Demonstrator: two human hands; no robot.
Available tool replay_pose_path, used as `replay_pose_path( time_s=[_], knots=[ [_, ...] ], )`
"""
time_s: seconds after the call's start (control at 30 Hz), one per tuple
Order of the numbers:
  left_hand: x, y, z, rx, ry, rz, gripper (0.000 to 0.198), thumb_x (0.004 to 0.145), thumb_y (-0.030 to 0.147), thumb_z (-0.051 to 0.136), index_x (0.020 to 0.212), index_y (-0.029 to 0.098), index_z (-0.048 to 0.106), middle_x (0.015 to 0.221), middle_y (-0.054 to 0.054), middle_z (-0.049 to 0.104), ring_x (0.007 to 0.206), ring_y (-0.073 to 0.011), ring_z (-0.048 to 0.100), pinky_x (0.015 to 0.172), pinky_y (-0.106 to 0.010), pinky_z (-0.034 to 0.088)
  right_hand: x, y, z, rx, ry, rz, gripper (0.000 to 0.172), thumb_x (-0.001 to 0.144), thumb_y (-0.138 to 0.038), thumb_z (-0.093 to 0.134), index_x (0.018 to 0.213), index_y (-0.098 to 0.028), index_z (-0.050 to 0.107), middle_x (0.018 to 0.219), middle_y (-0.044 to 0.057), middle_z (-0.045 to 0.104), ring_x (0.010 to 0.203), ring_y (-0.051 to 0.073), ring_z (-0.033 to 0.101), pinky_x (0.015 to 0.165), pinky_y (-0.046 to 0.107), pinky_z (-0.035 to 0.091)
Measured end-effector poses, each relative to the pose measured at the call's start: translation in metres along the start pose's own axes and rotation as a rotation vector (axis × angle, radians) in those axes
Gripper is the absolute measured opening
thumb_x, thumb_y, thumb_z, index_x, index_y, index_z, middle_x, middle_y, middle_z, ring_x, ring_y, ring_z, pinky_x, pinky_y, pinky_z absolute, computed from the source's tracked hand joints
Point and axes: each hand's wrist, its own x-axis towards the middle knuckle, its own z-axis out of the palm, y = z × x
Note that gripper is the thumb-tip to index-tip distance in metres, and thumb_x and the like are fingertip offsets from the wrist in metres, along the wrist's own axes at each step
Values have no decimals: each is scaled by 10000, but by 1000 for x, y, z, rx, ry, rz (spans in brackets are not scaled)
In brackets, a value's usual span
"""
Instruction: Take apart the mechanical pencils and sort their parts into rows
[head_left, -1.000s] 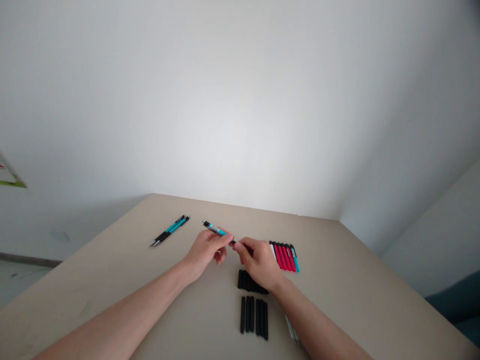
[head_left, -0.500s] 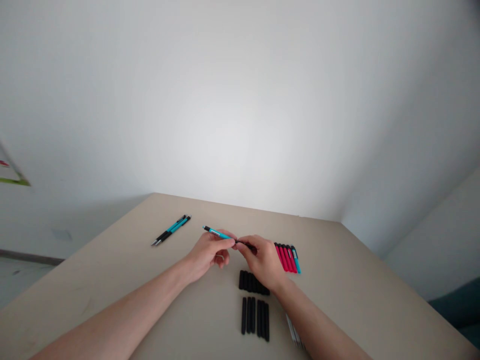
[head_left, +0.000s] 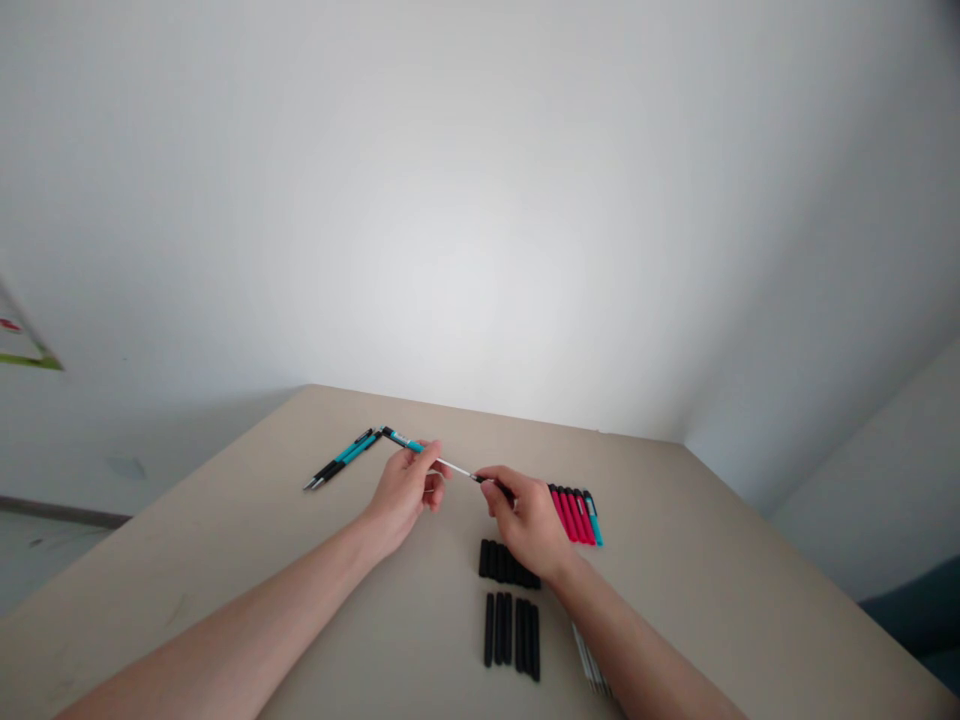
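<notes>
My left hand (head_left: 409,490) pinches a turquoise pen barrel (head_left: 405,440) with a black top, its upper end tilted up and to the left. A thin pale refill (head_left: 454,467) spans the gap between my hands. My right hand (head_left: 521,510) is closed around a black pen grip (head_left: 480,479), most of it hidden by my fingers. The refill's right end meets this grip; whether its left end sits inside the turquoise barrel I cannot tell. Near my right wrist lie several short black pen parts (head_left: 508,564).
Two turquoise-and-black pens (head_left: 345,460) lie at the back left. Right of my right hand is a row of red barrels (head_left: 576,515) with one turquoise barrel (head_left: 593,517) at its end. Longer black tubes (head_left: 512,635) lie nearer, with thin refills (head_left: 589,660) partly under my right forearm.
My left hand has moved left and slightly up with the turquoise barrel, away from the black grip. The refill now shows between them. My right hand has hardly moved.
</notes>
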Motion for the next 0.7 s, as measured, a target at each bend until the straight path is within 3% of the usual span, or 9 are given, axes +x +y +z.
replay_pose_path(
  time_s=[0.3, 0.53, 0.7],
  knots=[
    [0, -3, -1, -17, -45, -28, 277, 718, 349, 710, 723, 160, 508, 596, 7, 629, 356, -57, 475, 322, -162, 364, 1, 0, 0, -12, 20, -6, 231, 903, -239, 443, 941, -185, 665, 622, -5, 599, 574, 129, 543, 552, 227, 389],
    [0, -2, -1, -17, -61, 2, 309, 701, 363, 730, 727, 163, 495, 616, 4, 643, 354, -56, 480, 328, -165, 368, 2, 0, -1, -21, 30, 31, 271, 893, -254, 448, 999, -174, 685, 628, -3, 614, 546, 127, 528, 540, 228, 401],
    [-2, -1, -1, -9, -73, 4, 326, 692, 369, 739, 738, 165, 489, 634, 1, 653, 358, -56, 483, 334, -167, 371, 4, -2, 0, -17, 56, 12, 215, 879, -272, 502, 862, -182, 697, 757, 34, 692, 673, 153, 603, 643, 245, 450]
  ],
)
